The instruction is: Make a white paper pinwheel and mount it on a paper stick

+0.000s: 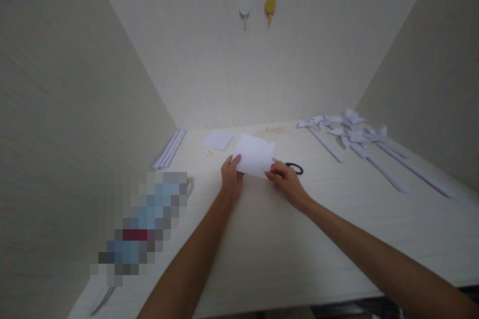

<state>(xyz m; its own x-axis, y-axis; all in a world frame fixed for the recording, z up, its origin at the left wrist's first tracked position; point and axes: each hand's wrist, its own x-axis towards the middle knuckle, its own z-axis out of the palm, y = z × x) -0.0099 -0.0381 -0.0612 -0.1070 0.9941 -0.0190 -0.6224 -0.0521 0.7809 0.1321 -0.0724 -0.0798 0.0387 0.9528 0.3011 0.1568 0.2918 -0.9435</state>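
Observation:
A white sheet of paper [255, 155], roughly square, is held up over the table between my two hands. My left hand [231, 175] grips its left edge, thumb on top and fingers underneath. At the lower right corner, my right hand [285, 179] has its fingers closed in a pinch on the sheet. Just behind the right hand lies a pair of scissors [295, 168]; one black handle loop shows, and the rest is largely hidden by the hand and paper. Flat on the table, a second piece of white paper [218, 140] lies beyond the left hand.
Several rolled paper sticks [170, 149] lie at the left back. Several paper pinwheels [355, 137] with long paper sticks lie at the right. A blurred-out object [149, 214] rests along the left wall. Two hooks, one white [244, 7], one yellow [270, 6], hang on the back wall.

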